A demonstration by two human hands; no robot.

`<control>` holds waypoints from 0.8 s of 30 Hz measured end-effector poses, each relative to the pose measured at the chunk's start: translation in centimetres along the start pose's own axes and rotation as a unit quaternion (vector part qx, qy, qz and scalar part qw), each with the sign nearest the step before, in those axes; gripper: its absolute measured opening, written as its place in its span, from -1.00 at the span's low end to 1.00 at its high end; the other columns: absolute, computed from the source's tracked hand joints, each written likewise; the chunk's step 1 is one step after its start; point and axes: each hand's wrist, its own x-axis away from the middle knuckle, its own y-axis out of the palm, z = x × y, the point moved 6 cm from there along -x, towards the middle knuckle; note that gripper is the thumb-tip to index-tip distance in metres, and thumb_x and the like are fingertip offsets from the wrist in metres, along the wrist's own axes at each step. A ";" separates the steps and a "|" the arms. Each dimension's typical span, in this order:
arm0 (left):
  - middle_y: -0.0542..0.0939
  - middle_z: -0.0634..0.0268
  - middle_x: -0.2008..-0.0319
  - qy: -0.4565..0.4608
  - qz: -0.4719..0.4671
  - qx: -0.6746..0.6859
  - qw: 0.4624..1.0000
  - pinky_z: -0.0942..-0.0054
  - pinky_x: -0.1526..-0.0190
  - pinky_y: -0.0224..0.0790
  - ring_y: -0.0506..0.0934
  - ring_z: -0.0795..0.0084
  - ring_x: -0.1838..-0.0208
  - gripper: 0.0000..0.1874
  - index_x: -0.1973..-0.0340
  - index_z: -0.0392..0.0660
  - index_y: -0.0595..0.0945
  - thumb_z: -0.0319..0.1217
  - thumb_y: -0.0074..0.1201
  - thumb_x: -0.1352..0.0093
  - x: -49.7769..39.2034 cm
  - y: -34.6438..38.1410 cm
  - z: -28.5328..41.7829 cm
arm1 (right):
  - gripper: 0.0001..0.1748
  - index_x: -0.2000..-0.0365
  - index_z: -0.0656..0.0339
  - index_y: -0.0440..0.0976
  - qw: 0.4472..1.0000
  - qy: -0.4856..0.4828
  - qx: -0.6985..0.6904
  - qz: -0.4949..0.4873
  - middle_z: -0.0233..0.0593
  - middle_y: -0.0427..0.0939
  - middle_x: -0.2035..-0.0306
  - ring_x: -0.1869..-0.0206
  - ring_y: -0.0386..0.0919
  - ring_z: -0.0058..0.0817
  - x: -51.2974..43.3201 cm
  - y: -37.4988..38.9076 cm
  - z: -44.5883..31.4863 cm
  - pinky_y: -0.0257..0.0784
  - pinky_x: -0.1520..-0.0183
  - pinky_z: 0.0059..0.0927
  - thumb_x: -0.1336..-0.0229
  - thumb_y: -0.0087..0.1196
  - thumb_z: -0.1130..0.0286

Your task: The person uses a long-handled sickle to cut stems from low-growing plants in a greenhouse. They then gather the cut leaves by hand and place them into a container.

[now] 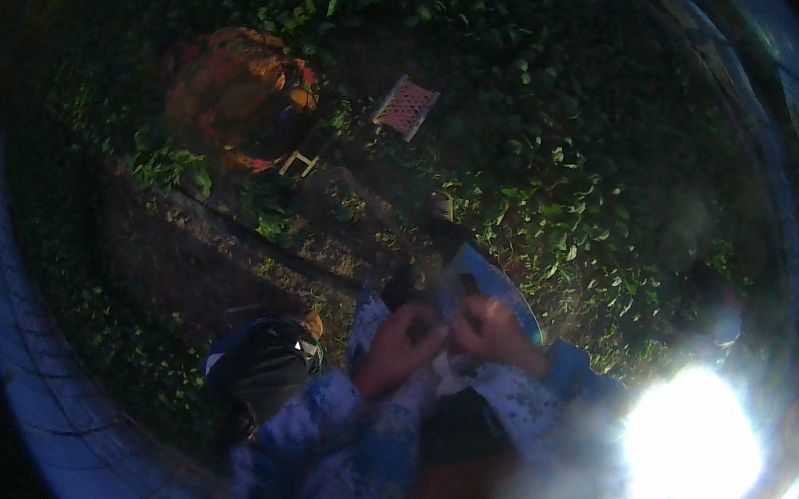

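My left hand (pixel 403 344) and my right hand (pixel 490 334) are close together in front of my body, above my lap. The fingers of both are curled, with the fingertips almost meeting. It is too dark and blurred to see whether anything is pinched between them. Camouflage-patterned sleeves (pixel 307 418) cover my forearms. My knees, in blue and white patterned trousers (pixel 493 277), show around the hands. To the left of my left hand is a dark, glossy bag or bucket (pixel 261 366), its contents unclear.
Low leafy plants (pixel 552 216) grow ahead and to the right. A dark pipe or hose (pixel 251 236) crosses the bare soil. Farther off are a pink perforated plastic piece (pixel 406 107), a small pale frame (pixel 299 163) and a red-orange patterned shape (pixel 239 93). Glare fills the lower right.
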 end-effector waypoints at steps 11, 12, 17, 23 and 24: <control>0.61 0.18 -0.03 -0.066 -0.081 0.146 0.984 0.34 -0.17 0.40 0.54 0.40 -0.11 -0.61 -0.13 -0.28 0.55 -0.33 0.10 -0.47 -0.8 1.3 -0.4 | -0.60 0.40 0.20 0.47 0.974 0.058 -0.201 -0.087 -0.35 0.40 0.65 0.64 0.31 -0.56 0.6 2.8 3.2 0.21 0.61 -0.45 -0.39 -0.08 0.08; 0.61 0.18 -0.03 -0.079 -0.083 0.162 0.980 0.35 -0.17 0.40 0.54 0.41 -0.10 -0.62 -0.11 -0.27 0.57 -0.32 0.10 -0.47 -0.8 1.2 -0.6 | -0.54 0.41 0.19 0.46 0.969 0.067 -0.219 -0.098 -0.37 0.38 0.67 0.66 0.27 -0.58 0.6 3.3 3.8 0.17 0.62 -0.47 -0.41 -0.14 0.02; 0.64 0.25 0.06 -0.104 -0.101 0.149 0.978 0.41 -0.09 0.43 0.56 0.49 -0.02 -0.68 -0.02 -0.22 0.63 -0.27 0.12 -0.48 -0.4 0.8 -0.6 | -0.46 0.41 0.20 0.47 0.991 0.004 -0.134 -0.022 -0.36 0.36 0.68 0.66 0.25 -0.52 0.9 3.6 4.1 0.15 0.61 -0.43 -0.42 -0.22 -0.05; 0.63 0.39 0.29 -0.153 -0.126 0.155 0.968 0.49 0.19 0.42 0.52 0.62 0.23 -0.74 0.12 -0.18 0.66 -0.25 0.16 -0.45 -0.3 0.9 -0.8 | -0.70 0.21 0.23 0.52 0.998 0.000 0.049 0.027 -0.09 0.56 0.46 0.45 0.54 -0.27 1.2 0.9 1.4 0.45 0.41 -0.24 -0.25 0.10 0.19; 0.63 0.40 0.30 -0.165 -0.129 0.162 0.964 0.50 0.20 0.41 0.51 0.63 0.24 -0.75 0.14 -0.18 0.66 -0.25 0.17 -0.45 -0.4 0.8 -0.9 | -0.71 0.21 0.22 0.52 0.999 0.017 0.030 0.021 -0.05 0.57 0.44 0.42 0.56 -0.24 1.0 0.6 1.2 0.47 0.38 -0.22 -0.22 0.13 0.20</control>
